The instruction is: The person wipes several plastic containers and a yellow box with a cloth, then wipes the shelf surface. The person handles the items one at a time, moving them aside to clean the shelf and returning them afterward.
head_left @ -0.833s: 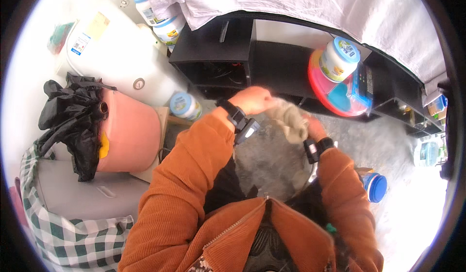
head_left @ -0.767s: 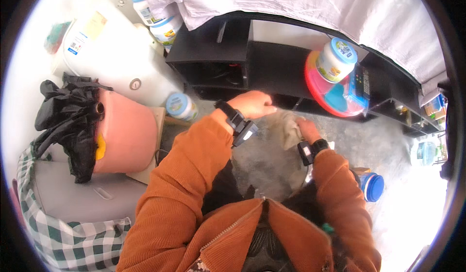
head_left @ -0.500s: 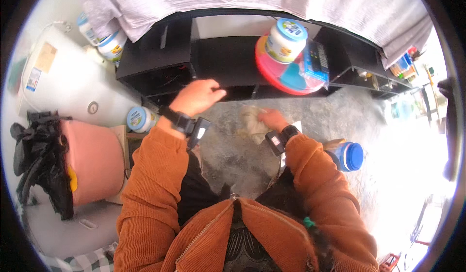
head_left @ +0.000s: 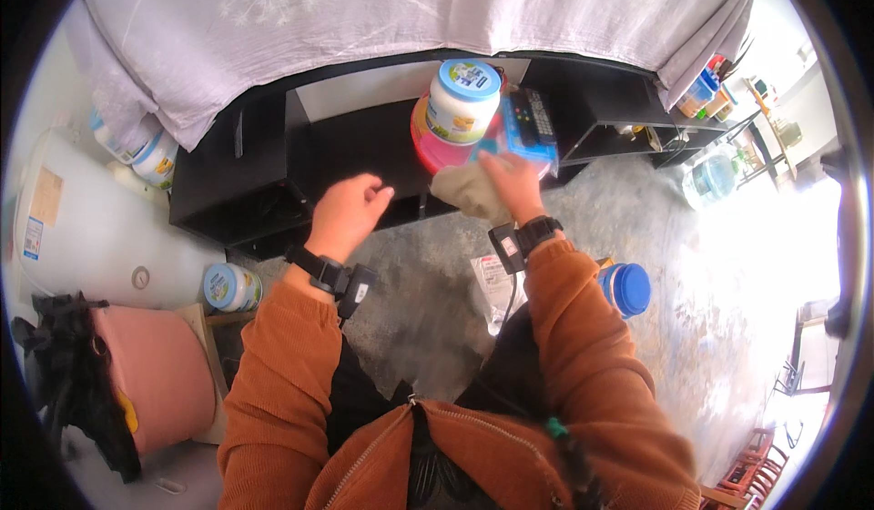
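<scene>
My right hand (head_left: 515,185) grips a beige cloth (head_left: 469,191), which hangs from the fingers in front of the low black cabinet (head_left: 364,132). Just beyond it, a white jar with a blue lid (head_left: 464,105) stands on a round pink-red tray (head_left: 426,146). Beside the jar lie a flat blue package (head_left: 519,128) and a black remote control (head_left: 535,117); part of the package is behind my right hand. My left hand (head_left: 344,217) hovers by the cabinet's front edge, fingers curled in toward the thumb, with nothing visible in them.
A pale curtain-like cloth (head_left: 319,28) drapes over the top. On the floor are a white packet (head_left: 496,287) and a blue-lidded tub (head_left: 626,290). At left stand a pink bin (head_left: 159,369), a black bag (head_left: 64,373) and another white jar (head_left: 229,287). A water bottle (head_left: 710,181) stands far right.
My right hand has lifted the beige cloth from low over the floor up to the tray's front edge. My left hand stays raised with its fingers curled. The view has shifted.
</scene>
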